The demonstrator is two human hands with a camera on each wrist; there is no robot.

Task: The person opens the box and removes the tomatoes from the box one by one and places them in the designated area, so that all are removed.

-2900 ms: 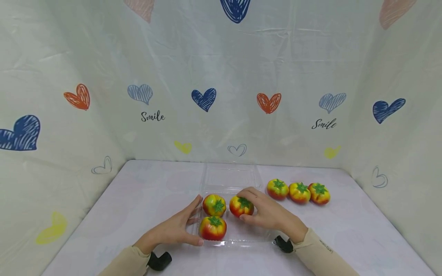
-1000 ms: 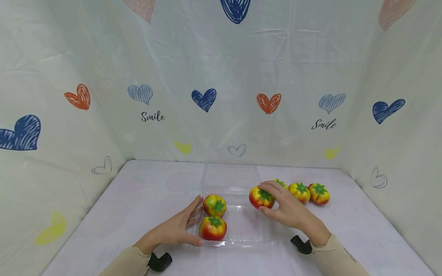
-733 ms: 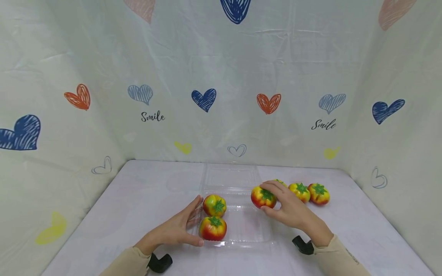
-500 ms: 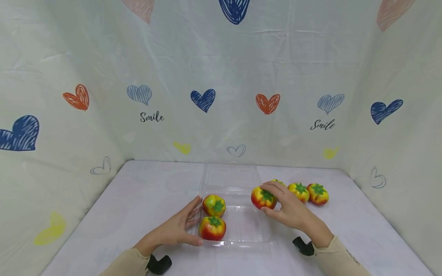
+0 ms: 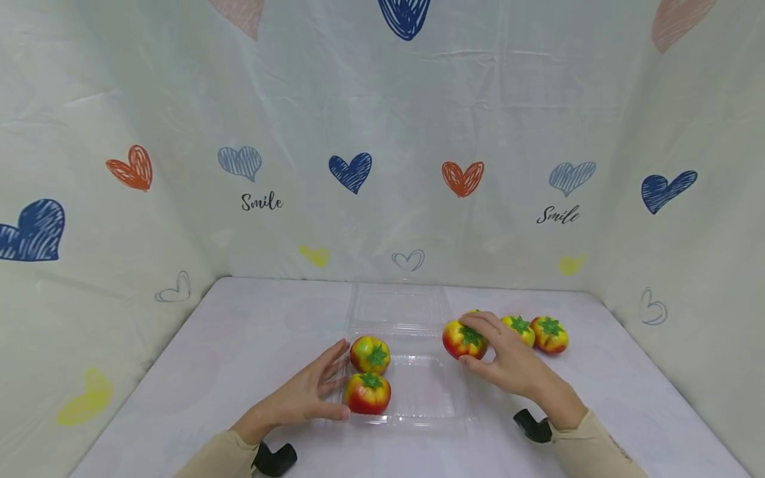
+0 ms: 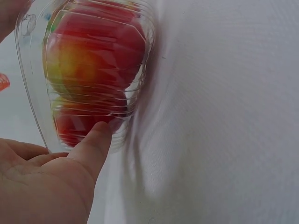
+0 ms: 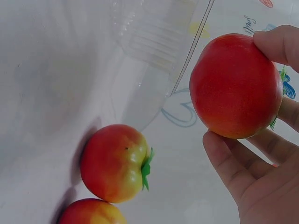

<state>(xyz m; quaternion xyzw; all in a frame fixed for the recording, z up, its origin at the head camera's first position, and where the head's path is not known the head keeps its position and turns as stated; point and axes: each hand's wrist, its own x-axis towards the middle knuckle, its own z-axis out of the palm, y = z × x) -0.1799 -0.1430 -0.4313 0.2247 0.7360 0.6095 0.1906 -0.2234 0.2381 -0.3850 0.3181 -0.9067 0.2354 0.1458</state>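
My right hand (image 5: 485, 346) grips a red-yellow tomato (image 5: 459, 340) just off the right edge of the clear plastic container (image 5: 427, 418). In the right wrist view this tomato (image 7: 233, 84) sits between thumb and fingers (image 7: 231, 170), above the table. Two tomatoes, the far one (image 5: 370, 354) and the near one (image 5: 367, 393), lie in the container's left side. My left hand (image 5: 325, 386) lies flat against the container's left wall. Its thumb (image 6: 98, 142) touches the plastic, behind which the tomatoes (image 6: 93, 65) show.
Two loose tomatoes (image 5: 518, 327) (image 5: 550, 334) lie in a row on the white table (image 5: 251, 332) to the right of my right hand; a third is mostly hidden behind it. The container's open lid (image 5: 397, 307) lies flat behind. Heart-patterned sheets wall in the table.
The right hand lifted a tomato out of the container and carried it right, toward the row of loose tomatoes. Over the last second it drifted slightly further right. The left hand stayed put.
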